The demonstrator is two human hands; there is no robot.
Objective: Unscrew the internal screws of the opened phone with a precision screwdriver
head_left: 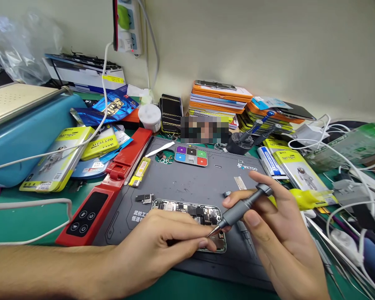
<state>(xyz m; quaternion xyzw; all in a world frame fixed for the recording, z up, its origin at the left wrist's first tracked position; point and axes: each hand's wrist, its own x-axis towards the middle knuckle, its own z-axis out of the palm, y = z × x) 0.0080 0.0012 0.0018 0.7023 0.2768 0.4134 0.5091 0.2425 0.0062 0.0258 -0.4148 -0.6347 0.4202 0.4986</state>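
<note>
right hand (pixel 278 233) gripping screwdriver (pixel 242 206) | tip on opened phone (pixel 190 210) | left hand (pixel 162 246) fingers pinched together, resting on phone

Bright even indoor light, soft shadows, wide-angle bending at edges, one patch pixelated.

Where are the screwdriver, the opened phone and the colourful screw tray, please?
screwdriver (pixel 242 205), head view, middle of its grey handle.
opened phone (pixel 187 208), head view, exposed board near its top edge.
colourful screw tray (pixel 191 156), head view, centre, between its coloured compartments.
</note>
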